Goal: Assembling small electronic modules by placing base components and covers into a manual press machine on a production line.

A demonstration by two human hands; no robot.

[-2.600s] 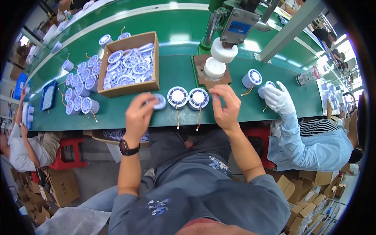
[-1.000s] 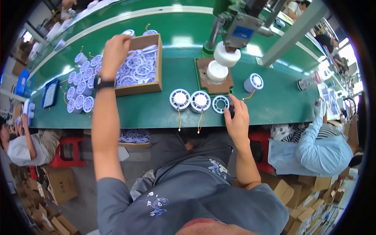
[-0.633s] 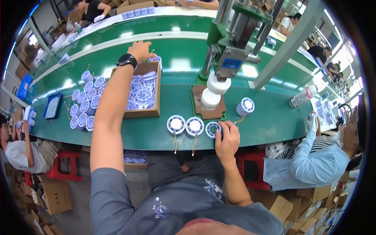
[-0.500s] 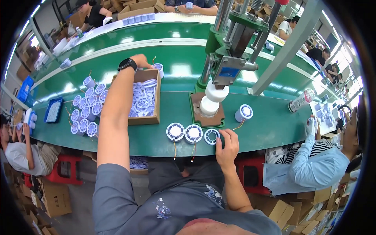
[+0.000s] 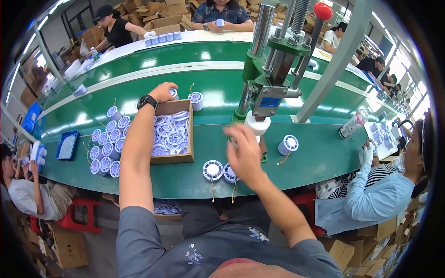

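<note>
My left hand [image 5: 162, 92] reaches past the far edge of an open cardboard box [image 5: 172, 159] filled with white slotted rings. Its fingers close on a lavender round housing [image 5: 173, 93]; another housing [image 5: 196, 100] with an orange wire stands just to the right. My right hand [image 5: 244, 150], with fingers apart, hovers in front of the green hand press [image 5: 259, 60] and holds nothing I can see. It hides much of the press base. Below it sit two wired round housings, one [image 5: 212, 170] in full view and the other [image 5: 230, 173] partly covered by the hand.
Several lavender housings [image 5: 110, 149] cluster left of the box. Beyond them is a blue tray [image 5: 67, 144] of small pale parts. A single housing [image 5: 288, 144] and a clear jar [image 5: 353, 123] stand to the right. Co-workers sit at both sides and across the bench.
My right hand has left the slotted ring near the bench edge and moved up and left toward the press. The ring is now out of sight. My left hand has closed on a housing.
</note>
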